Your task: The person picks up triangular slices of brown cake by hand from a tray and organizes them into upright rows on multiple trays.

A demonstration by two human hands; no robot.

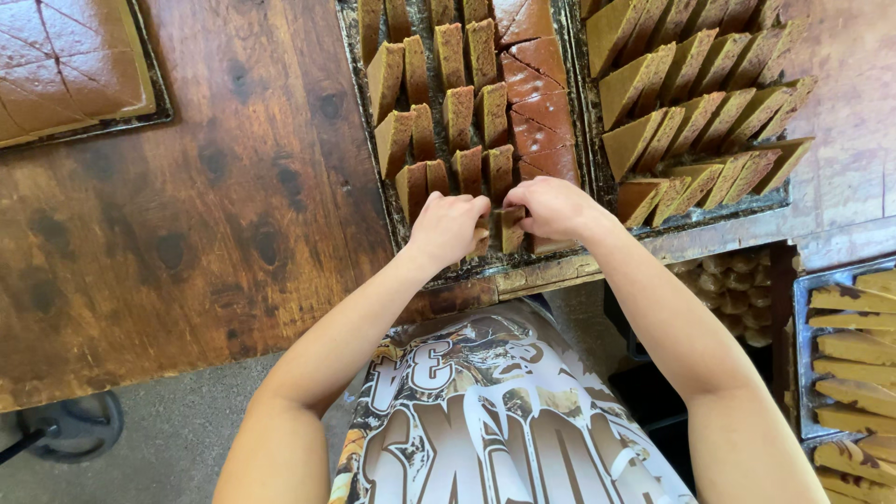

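Observation:
A dark metal baking tray (347,56) on a brown wooden table (187,215) holds cut brown cake slices (457,112), many stood on edge, with flat uncut-looking pieces (532,103) along its right side. My left hand (446,227) and my right hand (553,207) are both at the tray's near edge, side by side. Their fingers close around a slice (510,229) in the nearest row. The slices under the palms are hidden.
A second tray (691,217) to the right is filled with tilted slices (700,103). Another tray of scored cake (70,65) sits at the top left. More trays of slices (849,364) stand lower right. The table's front edge runs below my hands.

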